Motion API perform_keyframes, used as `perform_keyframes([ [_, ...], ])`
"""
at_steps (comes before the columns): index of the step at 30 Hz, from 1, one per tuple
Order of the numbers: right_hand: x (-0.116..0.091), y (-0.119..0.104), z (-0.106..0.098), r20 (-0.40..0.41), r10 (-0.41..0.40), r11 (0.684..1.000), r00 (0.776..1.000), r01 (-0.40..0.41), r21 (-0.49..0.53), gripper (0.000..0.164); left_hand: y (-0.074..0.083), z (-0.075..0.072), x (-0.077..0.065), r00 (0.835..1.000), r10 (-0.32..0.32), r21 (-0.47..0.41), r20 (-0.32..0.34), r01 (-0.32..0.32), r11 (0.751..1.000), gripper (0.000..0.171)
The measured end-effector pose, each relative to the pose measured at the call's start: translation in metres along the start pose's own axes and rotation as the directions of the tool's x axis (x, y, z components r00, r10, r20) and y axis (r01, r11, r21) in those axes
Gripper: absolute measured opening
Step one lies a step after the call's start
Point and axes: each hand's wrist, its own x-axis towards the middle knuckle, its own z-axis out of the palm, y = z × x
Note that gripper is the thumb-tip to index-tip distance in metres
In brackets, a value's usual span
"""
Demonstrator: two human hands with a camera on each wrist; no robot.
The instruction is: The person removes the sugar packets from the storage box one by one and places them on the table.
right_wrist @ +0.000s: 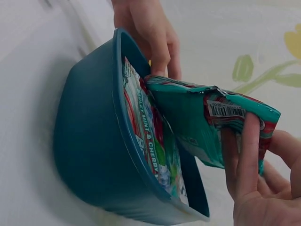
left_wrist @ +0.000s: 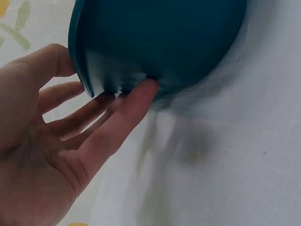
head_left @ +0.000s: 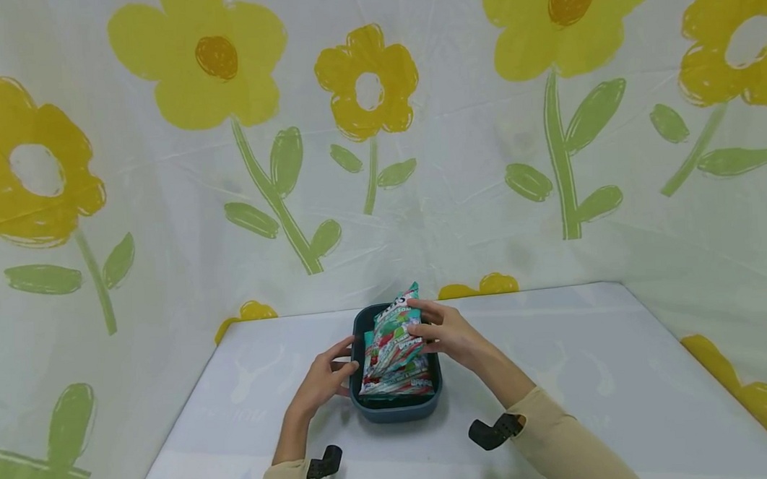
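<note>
A dark teal plastic bin [head_left: 395,414] stands on the table with several shiny candy bags [head_left: 397,383] inside, printed in teal, red and white. My right hand [head_left: 450,334] grips one upper candy bag [right_wrist: 188,117] by its end, thumb on one side and fingers on the other. That bag tilts up over the bin, its far end still at the opening near my left hand. My left hand [head_left: 326,378] holds the bin's left wall [left_wrist: 160,42], the thumb at the rim and the other fingers against the outside. Mint and cherry lettering shows on a bag [right_wrist: 150,127] lower in the bin.
The bin stands near the back of a white table [head_left: 533,355]. Behind and beside it hangs a pale cloth [head_left: 446,193] with yellow flowers. Black wrist cameras [head_left: 494,432] sit on both forearms, below beige sleeves' cuffs.
</note>
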Motion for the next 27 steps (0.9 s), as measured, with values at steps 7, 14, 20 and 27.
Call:
perform_keyframes([
  [7, -0.0018, 0.0009, 0.0007, -0.015, -0.002, 1.0, 1.0, 0.002, 0.013, 0.06, -0.0034, 0.0003, 0.0033, 1.0, 0.004, -0.017, -0.028, -0.004, 1.0, 0.05],
  [14, -0.0039, 0.0021, -0.0002, -0.023, -0.009, 1.0, 1.0, 0.009, 0.022, 0.059, -0.0019, 0.0015, 0.0027, 1.0, -0.001, -0.024, -0.027, 0.0, 1.0, 0.049],
  [20, -0.0061, 0.0021, -0.0029, -0.025, -0.016, 0.999, 1.0, 0.016, 0.027, 0.06, -0.001, 0.0015, 0.0037, 1.0, 0.006, -0.024, -0.02, -0.006, 1.0, 0.049],
  [27, -0.0093, 0.0026, -0.0051, -0.021, -0.013, 0.999, 1.0, 0.014, 0.039, 0.06, -0.0022, 0.002, 0.0032, 1.0, 0.001, -0.009, -0.025, -0.001, 1.0, 0.049],
])
